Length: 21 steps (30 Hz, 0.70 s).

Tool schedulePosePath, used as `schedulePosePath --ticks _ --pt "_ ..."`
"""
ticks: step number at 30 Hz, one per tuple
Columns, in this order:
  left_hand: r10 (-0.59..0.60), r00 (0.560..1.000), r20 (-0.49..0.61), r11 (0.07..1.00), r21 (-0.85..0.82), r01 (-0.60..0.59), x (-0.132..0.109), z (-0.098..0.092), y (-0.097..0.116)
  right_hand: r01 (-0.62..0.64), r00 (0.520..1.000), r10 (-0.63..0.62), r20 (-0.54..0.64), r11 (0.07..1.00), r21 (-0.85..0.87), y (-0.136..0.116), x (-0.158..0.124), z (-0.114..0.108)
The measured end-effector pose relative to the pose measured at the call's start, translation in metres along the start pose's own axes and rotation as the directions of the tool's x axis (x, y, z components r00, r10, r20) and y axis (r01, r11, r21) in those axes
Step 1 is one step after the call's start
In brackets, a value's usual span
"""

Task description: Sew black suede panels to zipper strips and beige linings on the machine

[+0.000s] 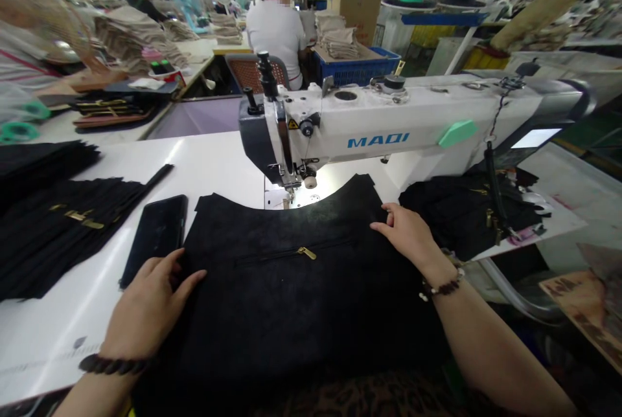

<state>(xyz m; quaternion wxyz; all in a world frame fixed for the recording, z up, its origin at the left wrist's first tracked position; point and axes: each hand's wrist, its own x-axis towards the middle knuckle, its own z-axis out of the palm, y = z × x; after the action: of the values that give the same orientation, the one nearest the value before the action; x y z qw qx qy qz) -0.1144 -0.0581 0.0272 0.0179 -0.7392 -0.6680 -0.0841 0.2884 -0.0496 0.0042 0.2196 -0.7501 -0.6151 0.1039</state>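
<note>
blue plastic basket (357,72): beige folded cloth (337,45) stacked at top. black zippered fabric panel (286,294): partly on white glossy surface (214,158). left hand (148,307), right hand (411,236): half-curled, each grasping one side edge.

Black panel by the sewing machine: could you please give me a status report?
Left grip at left edge of black panel, right grip at right edge. Panel spread before sewing machine. Phone beside left grip, possibly in the way.

A head-worn camera looks forward and down, near above the left hand (146,297) and right hand (408,230), facing a sewing machine (362,129) just ahead.
</note>
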Motion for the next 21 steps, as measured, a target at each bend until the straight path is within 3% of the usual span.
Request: schedulePosePath --ticks 3,6,10,13,16,18,20,21 --pt "0.036 0.997 -0.071 0.999 0.036 -0.033 0.0 0.001 -0.002 0.045 0.999 -0.045 -0.01 0.998 0.054 -0.002 0.004 -0.002" --pt "0.076 0.994 -0.072 0.997 -0.024 -0.078 0.0 0.002 -0.007 0.142 0.989 -0.133 -0.064 0.977 0.158 -0.005 0.0 -0.008" --pt "0.202 0.971 -0.13 0.97 -0.108 -0.217 0.011 -0.004 -0.005 0.24 0.971 -0.216 -0.104 0.875 0.42 -0.011 -0.02 -0.025" --pt "0.4 0.891 -0.215 0.892 -0.132 -0.432 0.029 -0.017 0.015 0.265 0.957 -0.282 -0.071 0.746 0.61 -0.025 -0.043 -0.045" --pt "0.568 0.802 -0.186 0.777 -0.2 -0.597 0.046 -0.038 0.05 0.17 0.942 -0.326 0.075 0.662 0.73 -0.047 -0.067 -0.064" --pt "0.679 0.734 -0.018 0.694 -0.308 -0.651 0.051 -0.056 0.068 0.085 0.912 -0.359 0.199 0.639 0.764 -0.055 -0.077 -0.072" --pt "0.763 0.617 0.195 0.633 -0.423 -0.648 0.052 -0.077 0.071 0.076 0.906 -0.374 0.199 0.606 0.792 -0.051 -0.078 -0.072" --pt "0.762 0.587 0.274 0.642 -0.441 -0.627 0.05 -0.089 0.064 0.087 0.926 -0.344 0.154 0.593 0.8 -0.045 -0.075 -0.069"
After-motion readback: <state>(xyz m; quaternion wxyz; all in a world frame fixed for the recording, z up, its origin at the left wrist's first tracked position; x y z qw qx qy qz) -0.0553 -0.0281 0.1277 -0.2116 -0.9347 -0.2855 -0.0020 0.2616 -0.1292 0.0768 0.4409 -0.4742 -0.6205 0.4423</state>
